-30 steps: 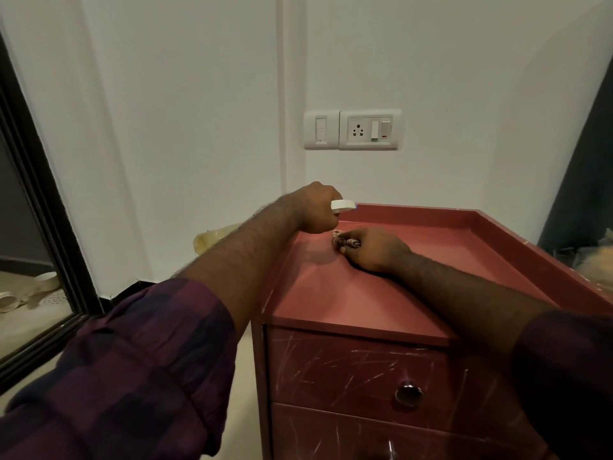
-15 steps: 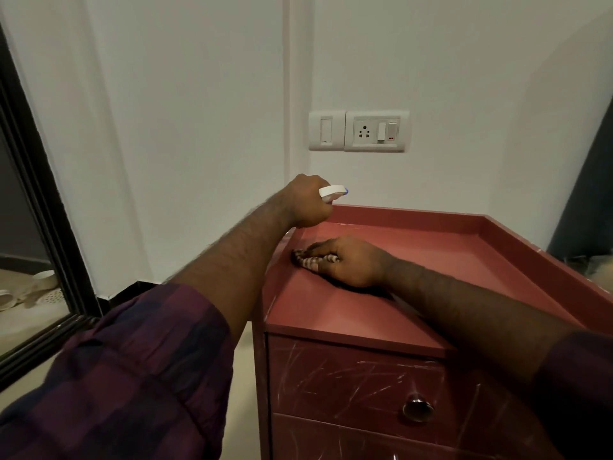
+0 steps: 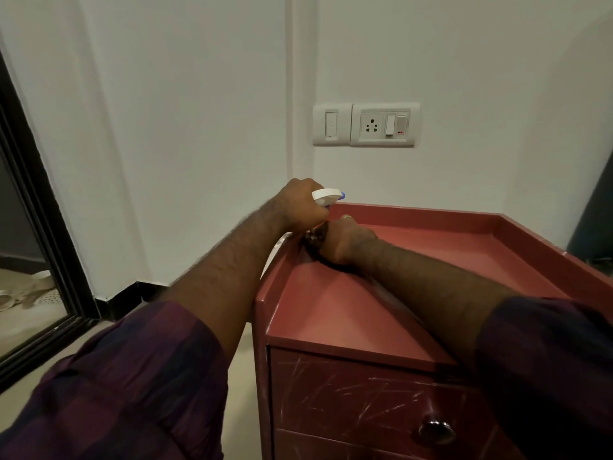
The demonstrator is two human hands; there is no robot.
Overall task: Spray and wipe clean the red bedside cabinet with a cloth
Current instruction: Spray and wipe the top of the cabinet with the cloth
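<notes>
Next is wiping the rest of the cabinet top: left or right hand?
Right, likely. The right hand holds the cloth on the cabinet top at its far left corner; the left hand grips the spray bottle.

Free room over cabinet top [image 3: 441, 260] rightward; rim [image 3: 414, 214], wall [image 3: 481, 180] bound rear.

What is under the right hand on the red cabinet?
A dark cloth peeks out beside the cabinet's left rim. The right hand covers the rest of it.

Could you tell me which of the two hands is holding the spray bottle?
The left hand: it grips the white spray bottle, while the right hand holds the cloth against the red cabinet.
</notes>
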